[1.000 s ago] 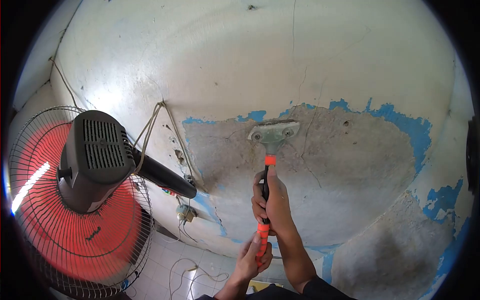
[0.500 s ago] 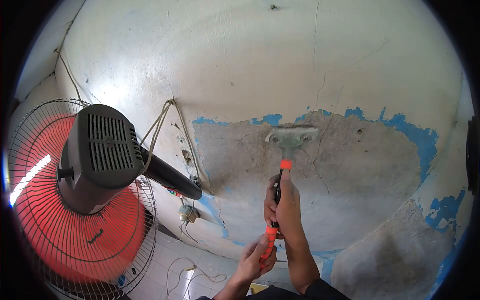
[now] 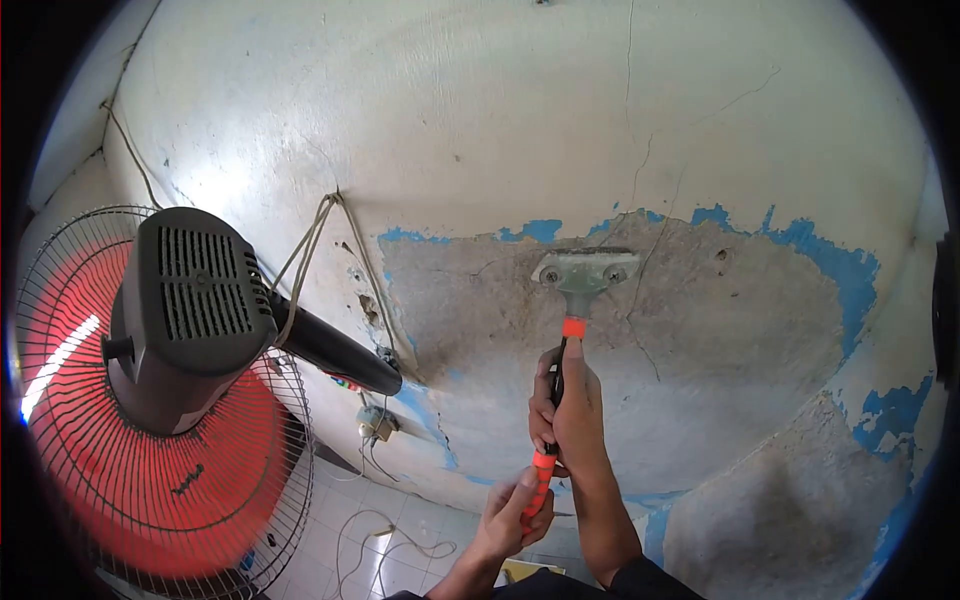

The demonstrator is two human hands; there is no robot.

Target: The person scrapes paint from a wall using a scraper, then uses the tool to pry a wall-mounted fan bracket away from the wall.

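Observation:
A long-handled scraper (image 3: pixel 584 272) with a wide, pale head and an orange-and-black handle is held up against the wall. Its head lies over the bare grey patch (image 3: pixel 480 320), just below the ragged edge of blue and cream paint. My right hand (image 3: pixel 576 410) is wrapped round the upper handle, its thumb lying along the shaft towards the head. Lower down, my left hand (image 3: pixel 515 517) grips the orange end of the handle. Both hands are closed. The blade's contact with the wall is hard to make out.
At left, close by, stands a fan (image 3: pixel 200 290) with a wire cage and red blades. A cord (image 3: pixel 325 220) hangs from a nail in the wall. Below it is an electrical socket (image 3: pixel 374 424) with wires. A loose cable (image 3: pixel 390 550) lies on the tiled floor (image 3: pixel 310 560).
The view has shifted slightly, with the wall and fan higher and further left. The scraper head sits slightly lower from the paint edge. Both hands keep the same hold.

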